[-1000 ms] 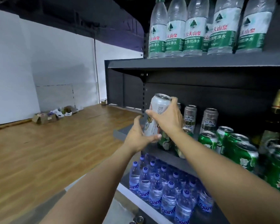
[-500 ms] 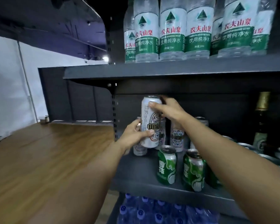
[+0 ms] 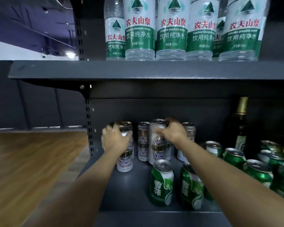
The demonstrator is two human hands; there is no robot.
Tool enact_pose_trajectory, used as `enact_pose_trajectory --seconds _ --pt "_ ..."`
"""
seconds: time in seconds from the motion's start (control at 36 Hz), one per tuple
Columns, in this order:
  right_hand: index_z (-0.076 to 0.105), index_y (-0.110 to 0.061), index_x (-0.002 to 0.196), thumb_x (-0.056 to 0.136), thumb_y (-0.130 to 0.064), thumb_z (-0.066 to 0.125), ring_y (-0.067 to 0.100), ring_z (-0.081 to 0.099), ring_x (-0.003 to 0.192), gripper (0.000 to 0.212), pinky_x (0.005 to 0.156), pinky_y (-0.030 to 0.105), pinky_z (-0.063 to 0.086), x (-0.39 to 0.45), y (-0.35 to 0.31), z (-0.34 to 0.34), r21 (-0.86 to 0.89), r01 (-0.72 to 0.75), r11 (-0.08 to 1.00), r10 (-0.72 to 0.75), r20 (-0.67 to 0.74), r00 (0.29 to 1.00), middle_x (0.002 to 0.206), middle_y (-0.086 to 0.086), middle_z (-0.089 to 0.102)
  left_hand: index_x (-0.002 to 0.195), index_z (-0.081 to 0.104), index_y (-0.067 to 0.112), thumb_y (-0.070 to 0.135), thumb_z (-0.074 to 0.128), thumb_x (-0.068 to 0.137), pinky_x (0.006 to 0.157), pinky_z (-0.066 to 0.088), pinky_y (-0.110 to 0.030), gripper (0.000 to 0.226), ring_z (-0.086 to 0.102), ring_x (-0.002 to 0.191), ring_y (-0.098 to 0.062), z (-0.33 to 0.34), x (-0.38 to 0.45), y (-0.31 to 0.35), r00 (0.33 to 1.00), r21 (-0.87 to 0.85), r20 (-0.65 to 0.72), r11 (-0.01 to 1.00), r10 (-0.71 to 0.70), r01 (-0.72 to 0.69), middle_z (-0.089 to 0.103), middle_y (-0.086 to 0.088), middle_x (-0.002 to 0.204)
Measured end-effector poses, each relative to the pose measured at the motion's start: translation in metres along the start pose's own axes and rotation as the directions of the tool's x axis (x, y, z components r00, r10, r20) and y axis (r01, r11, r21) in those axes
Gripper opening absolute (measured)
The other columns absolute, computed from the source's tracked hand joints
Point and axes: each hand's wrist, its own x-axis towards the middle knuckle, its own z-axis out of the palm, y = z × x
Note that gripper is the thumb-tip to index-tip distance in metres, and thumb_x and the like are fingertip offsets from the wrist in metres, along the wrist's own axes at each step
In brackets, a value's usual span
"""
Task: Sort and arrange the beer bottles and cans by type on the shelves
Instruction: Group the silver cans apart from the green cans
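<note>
your right hand (image 3: 172, 132) curls over the top of a tall white can (image 3: 157, 145) standing on the middle shelf (image 3: 131, 190), while your left hand (image 3: 115, 139), at its 9 o'clock, grips the top of another white can (image 3: 125, 161) near the shelf's left end. more white cans (image 3: 143, 141) stand between and behind them, green cans (image 3: 161, 184) sit at 5 o'clock, a dark bottle (image 3: 240, 125) at 3 o'clock, and water bottles (image 3: 171, 28) line the shelf at 12 o'clock.
</note>
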Motion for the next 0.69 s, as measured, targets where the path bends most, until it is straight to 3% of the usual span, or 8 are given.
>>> enact_pose_trajectory --seconds 0.06,0.11,0.25,0.39,0.5,0.69 --pt "0.051 -0.013 0.127 0.075 -0.055 0.075 0.029 0.059 0.109 0.071 0.089 0.039 0.051 0.002 -0.001 0.008 -0.026 -0.011 1.000 0.011 0.001 1.000 0.121 0.010 0.062 0.140 0.041 0.014 0.054 0.064 0.084 0.104 0.037 -0.042 0.073 0.036 0.131 -0.035 0.009 0.005 -0.009 0.987 -0.032 0.161 0.999 0.015 -0.010 0.040 -0.016 0.139" --pt "0.051 -0.012 0.126 0.074 -0.058 0.074 0.028 0.060 0.108 0.073 0.087 0.038 0.052 0.004 -0.003 0.016 -0.051 -0.020 0.999 0.021 0.002 1.000 0.118 0.010 0.063 0.145 0.033 0.016 0.046 0.071 0.081 0.105 0.039 -0.043 0.080 0.039 0.130 -0.035 0.015 0.007 -0.012 0.966 -0.142 0.259 0.989 0.005 0.034 0.036 -0.015 0.141" --pt "0.052 -0.009 0.123 0.075 -0.058 0.073 0.029 0.060 0.109 0.072 0.084 0.035 0.051 0.006 -0.006 0.035 -0.113 -0.029 0.993 0.027 -0.011 1.000 0.116 0.011 0.064 0.136 0.041 0.014 0.020 0.068 0.083 0.094 0.045 -0.039 0.060 0.051 0.117 -0.034 0.017 0.007 -0.014 0.976 -0.133 0.215 0.991 0.030 -0.001 0.041 -0.012 0.131" --pt "0.056 -0.009 0.111 0.074 -0.056 0.075 0.029 0.062 0.102 0.063 0.078 0.033 0.049 0.003 -0.004 0.049 -0.133 -0.050 0.990 0.050 -0.006 0.999 0.110 0.009 0.066 0.132 0.044 0.013 0.021 0.069 0.084 0.090 0.046 -0.040 0.055 0.053 0.114 -0.034 0.017 0.005 -0.018 0.978 -0.112 0.198 0.993 0.065 -0.043 0.042 -0.011 0.127" --pt "0.053 -0.010 0.118 0.071 -0.059 0.076 0.029 0.064 0.096 0.071 0.071 0.034 0.048 0.003 -0.005 0.056 -0.142 -0.050 0.989 0.046 -0.027 0.999 0.103 0.009 0.068 0.136 0.042 0.015 0.022 0.069 0.085 0.088 0.048 -0.043 0.058 0.054 0.112 -0.036 0.018 0.004 -0.019 0.979 -0.101 0.178 0.992 0.095 -0.078 0.042 -0.011 0.127" --pt "0.048 -0.010 0.123 0.073 -0.058 0.074 0.030 0.061 0.106 0.075 0.078 0.035 0.050 0.003 -0.010 0.058 -0.176 -0.046 0.983 0.038 -0.046 0.998 0.115 0.009 0.065 0.140 0.042 0.020 0.026 0.071 0.084 0.091 0.044 -0.038 0.063 0.053 0.117 -0.034 0.018 0.007 -0.019 0.982 -0.082 0.172 0.994 0.082 -0.069 0.045 -0.010 0.130"
